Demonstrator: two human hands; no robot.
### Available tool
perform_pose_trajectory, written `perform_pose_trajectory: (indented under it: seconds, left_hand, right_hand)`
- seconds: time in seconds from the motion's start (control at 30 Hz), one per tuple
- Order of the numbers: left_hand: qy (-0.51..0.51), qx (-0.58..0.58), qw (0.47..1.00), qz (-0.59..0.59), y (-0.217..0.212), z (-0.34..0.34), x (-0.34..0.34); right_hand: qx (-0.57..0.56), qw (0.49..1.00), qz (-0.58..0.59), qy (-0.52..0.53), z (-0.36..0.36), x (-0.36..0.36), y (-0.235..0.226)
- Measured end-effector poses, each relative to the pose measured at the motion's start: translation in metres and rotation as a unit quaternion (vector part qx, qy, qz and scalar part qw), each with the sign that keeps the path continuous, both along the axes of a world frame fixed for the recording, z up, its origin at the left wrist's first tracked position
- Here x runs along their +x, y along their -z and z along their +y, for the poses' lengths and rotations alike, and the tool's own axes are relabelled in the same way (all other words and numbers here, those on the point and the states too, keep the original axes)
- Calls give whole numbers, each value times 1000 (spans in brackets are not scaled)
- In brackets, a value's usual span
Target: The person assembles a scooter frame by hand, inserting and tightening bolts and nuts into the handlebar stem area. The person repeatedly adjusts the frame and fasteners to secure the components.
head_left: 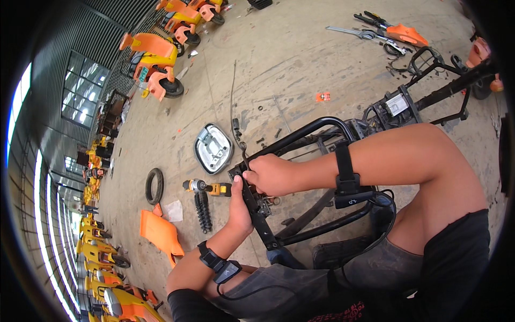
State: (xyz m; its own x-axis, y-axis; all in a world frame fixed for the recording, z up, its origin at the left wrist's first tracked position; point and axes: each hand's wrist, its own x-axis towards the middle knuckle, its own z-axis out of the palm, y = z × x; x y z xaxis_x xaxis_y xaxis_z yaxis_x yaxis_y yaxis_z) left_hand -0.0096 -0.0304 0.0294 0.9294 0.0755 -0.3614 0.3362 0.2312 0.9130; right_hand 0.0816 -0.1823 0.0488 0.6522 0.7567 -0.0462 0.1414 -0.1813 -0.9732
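A black tubular scooter frame point(306, 132) lies in front of me, stretching off to the far right. At its near left end, my left hand point(240, 210) is closed around the flat black end bracket point(260, 224), thumb along its upper part. My right hand point(274, 174) grips a slim dark wrench point(244, 152) beside the same bracket; the ring end sticks up above the fist. Where the wrench's other end sits is hidden by my fingers. Small metal parts point(264, 206) show on the frame just below my right hand.
Left of the frame lie a yellow-and-black cordless impact driver point(219, 189), a black coil-spring shock absorber point(202, 213), a silver-white tray-like shell point(213, 150), a tyre point(154, 185) and an orange panel point(160, 232). Loose bolts point(278, 132) dot the floor. Scooters point(153, 59) stand farther off.
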Motion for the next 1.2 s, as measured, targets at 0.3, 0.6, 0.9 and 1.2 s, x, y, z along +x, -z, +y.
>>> perform_pose_trajectory:
  seconds: [0.3,0.6,0.9,1.2]
  left_hand:
    - [11,-30,999,-3,3,5,0]
    - [-32,-13,999,12,-7,-7,-2]
    - [23,-23,999,-6,2,7,-1]
    - [17,2,1000,5,1,6,0]
  right_hand:
    - [7,991,-132,13,5,-4,11]
    - [65,989,-130,38,10,-6,21]
    - [74,996,-36,24,4,-10,17]
    - [74,994,48,67,0,-20,12]
